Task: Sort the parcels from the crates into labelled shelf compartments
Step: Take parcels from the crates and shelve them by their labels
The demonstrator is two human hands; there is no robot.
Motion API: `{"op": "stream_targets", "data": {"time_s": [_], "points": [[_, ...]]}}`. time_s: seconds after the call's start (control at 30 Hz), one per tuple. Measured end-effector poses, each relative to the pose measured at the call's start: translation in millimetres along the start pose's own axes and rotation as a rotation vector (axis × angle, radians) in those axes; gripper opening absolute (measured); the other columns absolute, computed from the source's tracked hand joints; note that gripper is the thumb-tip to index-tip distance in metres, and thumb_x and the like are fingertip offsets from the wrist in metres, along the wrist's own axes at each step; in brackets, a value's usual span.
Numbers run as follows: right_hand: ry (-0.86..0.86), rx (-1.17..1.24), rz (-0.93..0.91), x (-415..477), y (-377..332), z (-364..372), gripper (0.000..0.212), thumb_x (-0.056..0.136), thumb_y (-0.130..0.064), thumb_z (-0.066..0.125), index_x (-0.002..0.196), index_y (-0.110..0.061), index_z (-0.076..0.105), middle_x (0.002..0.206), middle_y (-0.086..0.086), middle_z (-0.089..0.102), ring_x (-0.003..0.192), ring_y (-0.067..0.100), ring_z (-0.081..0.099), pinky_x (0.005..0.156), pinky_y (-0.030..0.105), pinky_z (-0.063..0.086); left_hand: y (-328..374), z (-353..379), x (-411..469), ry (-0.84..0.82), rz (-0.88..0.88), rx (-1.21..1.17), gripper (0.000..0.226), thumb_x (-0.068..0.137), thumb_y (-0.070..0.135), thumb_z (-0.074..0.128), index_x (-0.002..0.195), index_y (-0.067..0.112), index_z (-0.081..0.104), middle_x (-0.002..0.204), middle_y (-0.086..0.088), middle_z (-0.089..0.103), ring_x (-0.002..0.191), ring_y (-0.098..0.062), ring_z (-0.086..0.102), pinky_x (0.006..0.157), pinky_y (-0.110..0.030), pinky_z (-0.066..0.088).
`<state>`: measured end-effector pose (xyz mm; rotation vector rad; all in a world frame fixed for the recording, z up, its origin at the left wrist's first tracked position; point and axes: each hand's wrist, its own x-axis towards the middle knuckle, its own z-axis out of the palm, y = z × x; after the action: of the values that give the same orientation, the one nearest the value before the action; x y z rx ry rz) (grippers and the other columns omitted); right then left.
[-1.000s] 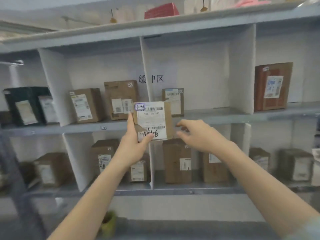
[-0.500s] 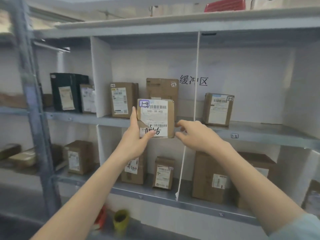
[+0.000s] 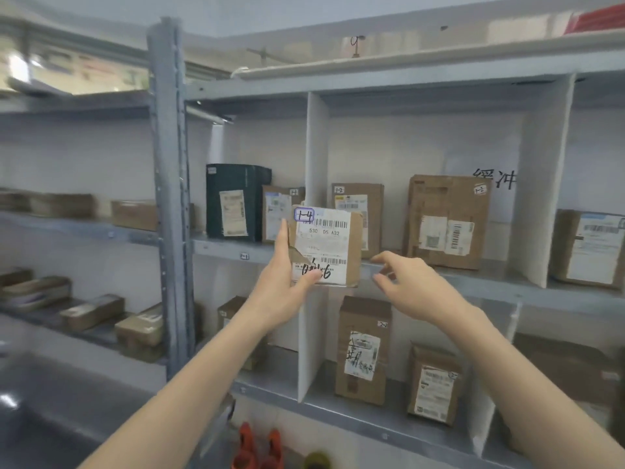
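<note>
I hold up a small brown parcel [image 3: 338, 245] with a white barcode label and a tag marked 1-4. My left hand [image 3: 284, 286] grips its left edge, thumb across the label's lower corner. My right hand [image 3: 409, 282] hovers just right of the parcel, fingers loosely curled, apart from it. Behind the parcel runs the grey middle shelf [image 3: 473, 282], split by white dividers [image 3: 316, 157] into compartments. A dark green parcel [image 3: 233, 201] and a brown box [image 3: 279, 211] stand in the compartment marked 1-1. Two boxes tagged 1-2 [image 3: 446, 221] stand to its right.
A grey steel upright [image 3: 170, 198] stands at the left, with a second rack of flat parcels [image 3: 84, 309] beyond it. The lower shelf holds upright boxes [image 3: 363, 350]. Orange objects [image 3: 260, 448] lie on the floor below. A further box [image 3: 592, 248] sits at far right.
My view has swung left along the rack, so the shelves and the handwritten sign slid right. The parcel stays in my left hand; my right hand has drawn slightly away from it.
</note>
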<state>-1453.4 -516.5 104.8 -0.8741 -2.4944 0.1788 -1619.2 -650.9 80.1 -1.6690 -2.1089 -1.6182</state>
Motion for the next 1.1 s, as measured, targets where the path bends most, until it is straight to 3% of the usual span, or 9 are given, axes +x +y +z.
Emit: {"op": "stream_targets", "data": {"time_s": [0.2, 0.37, 0.7, 1.1], "points": [[0.024, 0.054, 0.007, 39, -84, 50, 0.039, 0.098, -0.035, 0.046, 0.136, -0.028, 0.043, 0.123, 0.000, 0.062, 0.114, 0.023, 0.058, 0.096, 0.046, 0.048, -70, -94, 12, -0.002, -0.022, 0.034, 0.094, 0.096, 0.025, 0.059, 0.154, 0.027, -0.015, 0.154, 0.012, 0.035, 0.139, -0.010, 0.036, 0.114, -0.028, 0.023], [0.011, 0.060, 0.000, 62, -129, 75, 0.043, 0.098, -0.033, 0.046, 0.140, -0.025, 0.039, 0.127, 0.004, 0.061, 0.114, 0.023, 0.058, 0.096, 0.044, 0.048, -109, -131, 20, -0.002, -0.031, 0.011, 0.094, 0.096, 0.023, 0.059, 0.154, 0.025, -0.015, 0.155, 0.012, 0.033, 0.141, -0.010, 0.034, 0.119, -0.039, 0.024], [0.010, 0.101, 0.033, 98, -151, 117, 0.054, 0.098, -0.036, 0.047, 0.147, -0.026, 0.026, 0.131, 0.008, 0.057, 0.116, 0.030, 0.056, 0.098, 0.047, 0.046, -177, -116, 44, -0.060, -0.115, -0.061, 0.092, 0.097, 0.023, 0.059, 0.155, 0.027, -0.013, 0.156, 0.009, 0.031, 0.141, -0.014, 0.034, 0.110, -0.028, 0.025], [0.008, 0.068, 0.031, 139, -129, 125, 0.053, 0.098, -0.034, 0.046, 0.146, -0.024, 0.025, 0.128, 0.010, 0.057, 0.114, 0.030, 0.056, 0.098, 0.046, 0.045, -203, -111, 96, -0.020, -0.129, -0.075, 0.092, 0.097, 0.026, 0.057, 0.153, 0.029, -0.015, 0.157, 0.007, 0.030, 0.140, -0.020, 0.036, 0.115, -0.040, 0.028]]}}
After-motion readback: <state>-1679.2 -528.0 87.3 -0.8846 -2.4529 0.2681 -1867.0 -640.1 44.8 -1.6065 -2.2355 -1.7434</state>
